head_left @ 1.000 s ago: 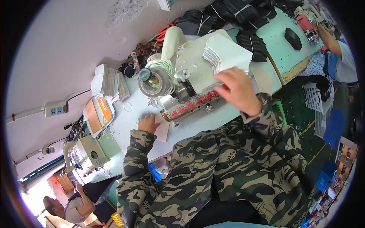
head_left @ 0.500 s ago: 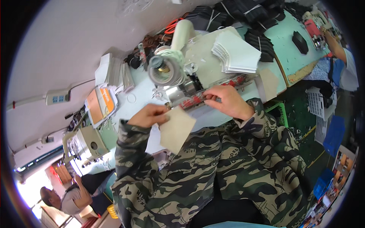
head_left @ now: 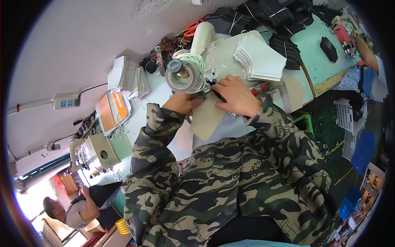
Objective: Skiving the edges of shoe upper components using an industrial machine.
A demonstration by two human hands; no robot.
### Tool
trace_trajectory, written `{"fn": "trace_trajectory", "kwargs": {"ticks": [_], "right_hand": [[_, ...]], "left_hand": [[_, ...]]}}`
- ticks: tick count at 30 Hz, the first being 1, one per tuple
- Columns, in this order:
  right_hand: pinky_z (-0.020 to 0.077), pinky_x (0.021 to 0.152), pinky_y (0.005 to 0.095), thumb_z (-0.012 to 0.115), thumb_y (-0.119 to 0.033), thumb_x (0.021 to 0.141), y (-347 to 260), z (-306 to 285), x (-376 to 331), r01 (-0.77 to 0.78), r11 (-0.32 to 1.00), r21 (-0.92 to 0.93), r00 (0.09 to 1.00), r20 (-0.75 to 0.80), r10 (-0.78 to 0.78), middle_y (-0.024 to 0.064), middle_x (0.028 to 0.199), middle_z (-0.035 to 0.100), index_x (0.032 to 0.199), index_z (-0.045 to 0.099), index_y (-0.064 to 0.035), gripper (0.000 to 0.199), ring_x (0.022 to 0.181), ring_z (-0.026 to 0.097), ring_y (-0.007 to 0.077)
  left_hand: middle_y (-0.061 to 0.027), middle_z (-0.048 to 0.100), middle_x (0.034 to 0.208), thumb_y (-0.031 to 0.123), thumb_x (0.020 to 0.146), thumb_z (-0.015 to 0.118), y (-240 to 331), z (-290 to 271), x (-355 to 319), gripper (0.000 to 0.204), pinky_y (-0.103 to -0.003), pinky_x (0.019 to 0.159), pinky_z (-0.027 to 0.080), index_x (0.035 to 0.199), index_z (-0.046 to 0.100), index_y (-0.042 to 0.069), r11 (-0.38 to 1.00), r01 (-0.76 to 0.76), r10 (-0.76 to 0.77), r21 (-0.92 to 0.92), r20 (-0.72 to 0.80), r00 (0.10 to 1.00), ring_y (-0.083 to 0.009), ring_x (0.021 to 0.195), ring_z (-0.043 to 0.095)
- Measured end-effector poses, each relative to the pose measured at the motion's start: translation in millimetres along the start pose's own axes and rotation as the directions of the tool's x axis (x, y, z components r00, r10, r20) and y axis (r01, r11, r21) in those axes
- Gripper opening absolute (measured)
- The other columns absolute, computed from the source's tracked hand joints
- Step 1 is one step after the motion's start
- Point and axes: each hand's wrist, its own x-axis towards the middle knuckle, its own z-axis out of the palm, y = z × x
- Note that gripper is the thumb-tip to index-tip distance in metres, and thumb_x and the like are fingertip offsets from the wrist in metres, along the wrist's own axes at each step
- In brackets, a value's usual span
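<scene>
The right hand [head_left: 235, 95] lies flat, fingers spread, pressing the top of a beige cut piece [head_left: 209, 117] against the machine [head_left: 187, 76], while the left hand [head_left: 184, 103] at its nine o'clock pinches the piece's left edge with curled fingers. The piece looks fed in only at its upper end, most of it hanging toward six o'clock over the table edge [head_left: 187, 142], so this one seems barely begun. At one o'clock a fanned stack of white pieces [head_left: 260, 57] waits, apparently still to do

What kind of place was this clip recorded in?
Most likely a sewing workshop: a sewing machine stands at the left, a stack of cut white pieces lies on the green worktable, and both hands press a beige piece there.
</scene>
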Motion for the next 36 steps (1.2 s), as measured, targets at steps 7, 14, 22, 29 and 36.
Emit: {"fn": "trace_trajectory", "kwargs": {"ticks": [7,14,22,29,36], "right_hand": [[0.0482,0.079,0.0414,0.072,-0.022,0.072,-6,-17,9,-0.296,0.948,0.115,0.865,0.453,0.215,0.0104,0.098,0.064,0.106,0.064,-0.0057,0.039,0.098,0.057,0.0315],[0.0471,0.084,0.0411,0.074,-0.023,0.071,8,-10,16,-0.116,0.992,0.040,0.963,0.250,0.102,0.0092,0.100,0.064,0.105,0.065,-0.0053,0.039,0.099,0.057,0.0303],[0.0492,0.080,0.0423,0.072,-0.019,0.075,11,-13,13,-0.166,0.985,0.037,0.930,0.337,0.144,0.0114,0.093,0.065,0.102,0.066,-0.0036,0.032,0.092,0.061,0.0339],[0.0509,0.067,0.0362,0.070,-0.015,0.077,4,-5,-19,-0.482,0.429,0.764,0.873,0.377,0.310,0.0163,0.080,0.068,0.093,0.068,-0.0003,0.022,0.069,0.065,0.0310],[0.0515,0.065,0.0350,0.065,-0.024,0.086,-13,18,-32,-0.400,0.812,0.424,0.855,0.492,0.164,0.0141,0.074,0.067,0.088,0.069,-0.0017,0.023,0.069,0.067,0.0249]], "left_hand": [[-0.0150,0.066,0.081,0.011,0.090,0.055,-1,9,-7,0.022,-0.037,0.062,0.050,0.105,0.063,-0.003,0.983,-0.150,0.160,0.108,-0.092,0.983,-0.0248,0.069,0.064],[-0.0238,0.066,0.085,0.012,0.090,0.052,-6,20,-2,0.023,-0.050,0.070,0.049,0.106,0.062,-0.001,0.994,0.026,-0.002,0.110,-0.210,0.978,-0.0429,0.078,0.063],[-0.0141,0.063,0.062,0.013,0.097,0.048,-30,28,13,0.024,-0.031,0.040,0.047,0.090,0.061,-0.006,0.815,-0.351,0.537,0.461,-0.374,0.756,-0.0201,0.047,0.062],[-0.0032,0.060,0.068,0.027,0.101,0.049,-17,28,-39,0.030,-0.026,0.045,0.047,0.105,0.060,0.000,0.929,-0.173,0.150,-0.327,-0.093,0.984,-0.0124,0.053,0.061],[0.0055,0.057,0.071,0.017,0.091,0.062,-66,-12,-8,0.016,-0.023,0.062,0.041,0.087,0.066,0.002,0.972,-0.041,0.088,-0.230,0.199,0.976,-0.0057,0.064,0.049]]}}
